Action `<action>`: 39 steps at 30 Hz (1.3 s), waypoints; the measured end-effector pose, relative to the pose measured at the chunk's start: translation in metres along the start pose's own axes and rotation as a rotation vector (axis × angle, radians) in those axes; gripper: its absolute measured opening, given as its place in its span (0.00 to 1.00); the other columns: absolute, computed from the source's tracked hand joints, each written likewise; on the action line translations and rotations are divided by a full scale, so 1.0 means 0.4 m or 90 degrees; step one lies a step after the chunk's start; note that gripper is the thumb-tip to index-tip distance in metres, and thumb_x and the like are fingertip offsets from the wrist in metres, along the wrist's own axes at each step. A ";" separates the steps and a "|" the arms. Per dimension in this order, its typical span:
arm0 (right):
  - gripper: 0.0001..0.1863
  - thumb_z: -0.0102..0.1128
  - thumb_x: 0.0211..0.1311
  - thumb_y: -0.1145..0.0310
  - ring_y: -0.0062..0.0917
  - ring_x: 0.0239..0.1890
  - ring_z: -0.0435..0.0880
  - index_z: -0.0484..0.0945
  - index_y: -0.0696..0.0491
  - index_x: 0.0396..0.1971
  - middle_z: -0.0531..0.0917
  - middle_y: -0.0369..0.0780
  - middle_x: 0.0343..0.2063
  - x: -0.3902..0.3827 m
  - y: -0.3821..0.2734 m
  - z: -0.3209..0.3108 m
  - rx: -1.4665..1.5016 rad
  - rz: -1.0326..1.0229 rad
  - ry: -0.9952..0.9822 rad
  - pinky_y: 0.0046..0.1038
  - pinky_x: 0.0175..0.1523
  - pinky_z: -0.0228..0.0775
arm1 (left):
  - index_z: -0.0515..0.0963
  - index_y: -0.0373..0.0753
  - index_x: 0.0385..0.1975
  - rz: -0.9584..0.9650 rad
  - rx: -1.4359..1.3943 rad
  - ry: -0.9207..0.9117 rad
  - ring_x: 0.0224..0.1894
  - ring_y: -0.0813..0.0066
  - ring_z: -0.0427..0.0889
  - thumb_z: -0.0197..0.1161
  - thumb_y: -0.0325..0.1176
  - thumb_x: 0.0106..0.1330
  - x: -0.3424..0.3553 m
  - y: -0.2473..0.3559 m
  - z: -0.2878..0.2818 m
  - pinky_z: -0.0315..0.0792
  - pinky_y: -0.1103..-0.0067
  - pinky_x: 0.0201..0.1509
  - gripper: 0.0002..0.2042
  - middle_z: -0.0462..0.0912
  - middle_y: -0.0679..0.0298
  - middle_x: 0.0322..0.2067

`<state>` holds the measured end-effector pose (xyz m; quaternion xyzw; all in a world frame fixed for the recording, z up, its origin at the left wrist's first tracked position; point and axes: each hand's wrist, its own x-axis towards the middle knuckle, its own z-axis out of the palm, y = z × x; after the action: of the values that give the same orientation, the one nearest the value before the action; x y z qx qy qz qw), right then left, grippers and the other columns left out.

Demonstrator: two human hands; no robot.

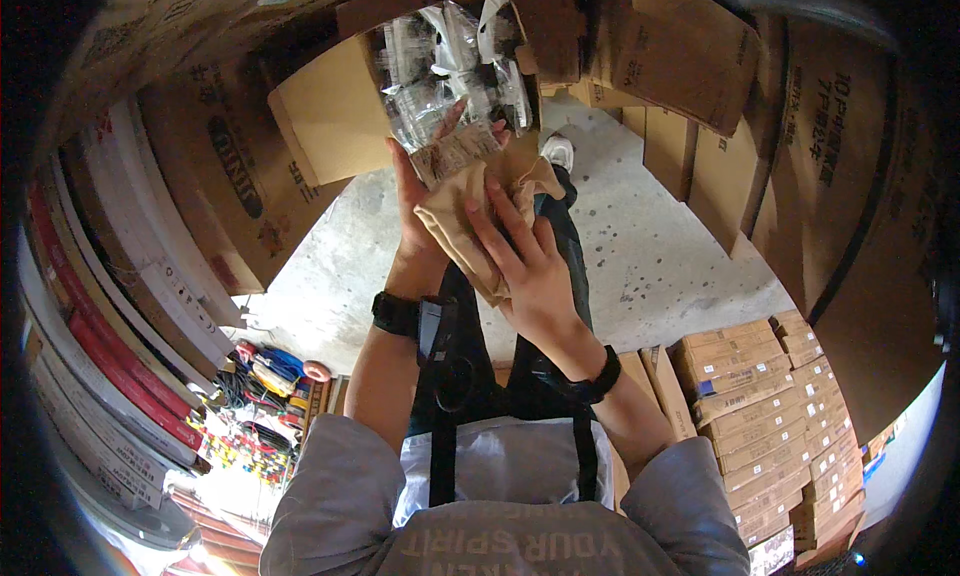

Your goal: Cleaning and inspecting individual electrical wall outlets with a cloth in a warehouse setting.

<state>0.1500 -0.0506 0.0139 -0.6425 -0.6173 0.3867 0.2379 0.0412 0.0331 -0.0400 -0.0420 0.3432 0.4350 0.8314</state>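
Note:
My left hand (412,201) is wrapped from the left around a folded beige cloth (460,216), which looks like a soft pouch. Its fingers also reach behind a small clear plastic packet (458,154) with a printed surface, just beyond the cloth. My right hand (533,266) grips the cloth from the right, its fingers laid over the top; its thumb is mostly hidden. A loose corner of the cloth with a thin string hangs out at the right. Directly beyond both hands stands an open cardboard box (335,111) filled with several clear-wrapped packets (440,51).
Large cardboard cartons (690,56) crowd the far side and right. Flat boxes (140,236) stand stacked at the left, above a pile of coloured small goods (265,396). Stacked brown cartons (765,416) rise at the near right. Grey concrete floor (650,246) lies between.

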 end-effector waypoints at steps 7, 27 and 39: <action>0.29 0.62 0.47 0.71 0.40 0.48 0.71 0.72 0.50 0.55 0.63 0.43 0.62 0.006 -0.005 -0.011 -0.058 -0.089 0.042 0.34 0.55 0.64 | 0.56 0.41 0.64 -0.050 -0.103 0.015 0.59 0.53 0.66 0.42 0.68 0.60 0.000 -0.003 0.005 0.62 0.59 0.62 0.40 0.66 0.44 0.56; 0.18 0.60 0.45 0.71 0.35 0.55 0.72 0.79 0.49 0.42 0.76 0.41 0.51 -0.029 0.008 0.014 -0.084 -0.229 0.061 0.38 0.43 0.67 | 0.56 0.42 0.64 -0.064 -0.191 -0.026 0.62 0.54 0.63 0.44 0.69 0.58 -0.011 -0.001 0.000 0.59 0.57 0.64 0.42 0.64 0.45 0.58; 0.24 0.64 0.44 0.66 0.38 0.49 0.74 0.77 0.56 0.45 0.71 0.46 0.56 -0.032 0.044 0.005 -0.064 -0.141 0.119 0.34 0.47 0.67 | 0.54 0.38 0.64 -0.015 -0.036 0.006 0.62 0.53 0.62 0.38 0.68 0.60 -0.014 0.024 0.026 0.57 0.62 0.66 0.42 0.62 0.45 0.60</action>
<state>0.1599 -0.0657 0.0016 -0.6145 -0.6783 0.2654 0.3033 0.0376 0.0390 -0.0266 -0.0719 0.3342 0.4346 0.8332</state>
